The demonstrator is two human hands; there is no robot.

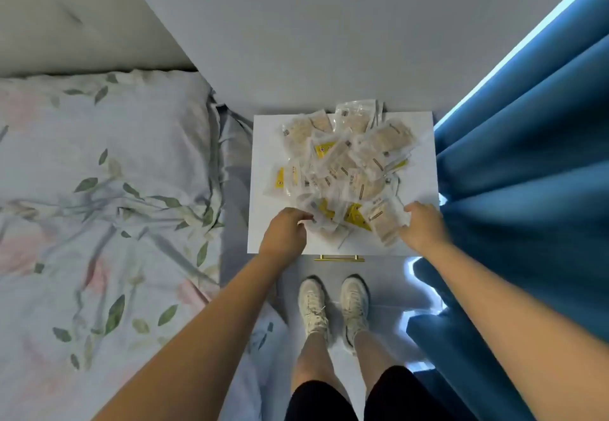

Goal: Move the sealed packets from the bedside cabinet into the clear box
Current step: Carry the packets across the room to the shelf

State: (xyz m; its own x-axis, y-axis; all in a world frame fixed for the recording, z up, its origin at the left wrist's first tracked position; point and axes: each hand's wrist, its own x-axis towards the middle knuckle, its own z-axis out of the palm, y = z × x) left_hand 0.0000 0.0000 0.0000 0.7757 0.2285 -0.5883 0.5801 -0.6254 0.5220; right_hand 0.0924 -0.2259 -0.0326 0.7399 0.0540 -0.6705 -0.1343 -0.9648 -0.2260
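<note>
On the bedside cabinet point(418, 130), the sealed packets point(342, 170) are touched by both hands, left hand point(286, 234) and right hand point(423, 227), whose fingers are curled at the pile's near edges; a firm gathering grasp is judged to be needed next, with no clear box in view.

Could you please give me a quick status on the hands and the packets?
Left hand and right hand at the near edge of the packet pile, fingers on packets. All packets on the bedside cabinet. Clear box not in view.

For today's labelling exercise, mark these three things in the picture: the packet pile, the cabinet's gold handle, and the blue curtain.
Packets point(346, 170), head view: middle of the pile.
Handle point(339, 258), head view: centre of the gold bar.
Curtain point(527, 173), head view: a broad fold right of the cabinet.
</note>
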